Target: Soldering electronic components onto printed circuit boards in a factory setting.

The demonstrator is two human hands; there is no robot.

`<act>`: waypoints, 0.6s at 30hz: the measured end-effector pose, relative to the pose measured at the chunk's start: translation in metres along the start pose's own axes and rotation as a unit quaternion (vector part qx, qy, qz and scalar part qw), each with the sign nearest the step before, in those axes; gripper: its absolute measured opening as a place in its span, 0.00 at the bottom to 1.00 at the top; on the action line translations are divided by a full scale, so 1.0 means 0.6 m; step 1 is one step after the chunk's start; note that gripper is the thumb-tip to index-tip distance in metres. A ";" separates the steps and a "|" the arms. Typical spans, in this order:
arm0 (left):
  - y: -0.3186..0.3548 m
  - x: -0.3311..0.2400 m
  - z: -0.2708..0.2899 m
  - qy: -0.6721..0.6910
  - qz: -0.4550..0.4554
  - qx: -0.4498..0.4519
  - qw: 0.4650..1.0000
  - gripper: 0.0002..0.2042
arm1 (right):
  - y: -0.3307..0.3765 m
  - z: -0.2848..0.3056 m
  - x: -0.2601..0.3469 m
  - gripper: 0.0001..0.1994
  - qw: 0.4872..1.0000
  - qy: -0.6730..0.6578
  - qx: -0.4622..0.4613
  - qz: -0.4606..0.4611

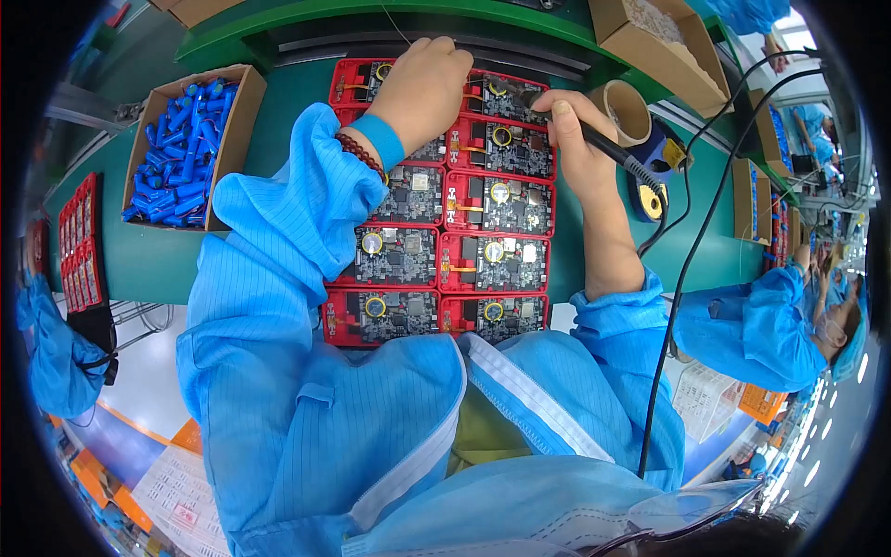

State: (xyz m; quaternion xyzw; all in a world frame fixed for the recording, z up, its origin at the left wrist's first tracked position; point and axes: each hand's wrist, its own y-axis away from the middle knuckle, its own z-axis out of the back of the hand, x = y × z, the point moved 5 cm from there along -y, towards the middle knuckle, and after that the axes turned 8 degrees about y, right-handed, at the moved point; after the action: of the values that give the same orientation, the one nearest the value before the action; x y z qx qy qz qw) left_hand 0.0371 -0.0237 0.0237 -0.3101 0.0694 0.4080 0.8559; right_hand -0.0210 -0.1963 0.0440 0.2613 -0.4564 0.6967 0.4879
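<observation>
Two columns of red trays (452, 200) lie in front of me, holding dark circuit boards (513, 206) with round coin-like parts. My right hand (577, 139) grips a soldering iron (608, 147) like a pen. Its tip points left, over the board (509, 104) at the far end of the right column. My left hand (422, 93), with a blue wristband and a beaded bracelet, hangs over the far left trays and hides part of them. Its fingers are pinched around a thin solder wire (397, 28), which curves up behind the hand; the pinch itself is partly hidden.
At the left stands a cardboard box (243, 121) full of blue cylindrical cells. A cardboard tube (624, 110) and an iron stand with a yellow sponge (653, 203) are at the right. Black cables (682, 288) run down the right. Co-workers in blue (756, 325) sit nearby.
</observation>
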 end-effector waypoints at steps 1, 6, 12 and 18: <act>0.000 -0.001 -0.001 -0.001 -0.006 -0.004 1.000 0.04 | 0.000 -0.001 0.000 0.11 1.000 0.007 0.003 0.006; -0.003 0.000 -0.007 -0.005 -0.017 -0.011 1.000 0.04 | -0.001 -0.005 0.006 0.10 1.000 0.015 0.008 0.017; 0.005 -0.004 0.025 0.015 -0.035 -0.031 0.999 0.03 | 0.003 0.012 0.014 0.11 0.998 -0.020 -0.050 0.025; 0.039 0.021 0.105 0.026 -0.018 -0.064 0.997 0.04 | 0.000 0.024 0.058 0.12 0.998 -0.026 -0.016 0.059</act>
State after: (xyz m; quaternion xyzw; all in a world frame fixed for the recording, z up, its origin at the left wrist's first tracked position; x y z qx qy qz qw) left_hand 0.0197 0.0326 0.0581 -0.3761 0.0596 0.3876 0.8395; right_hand -0.0355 -0.1939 0.0789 0.2446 -0.4944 0.7098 0.4381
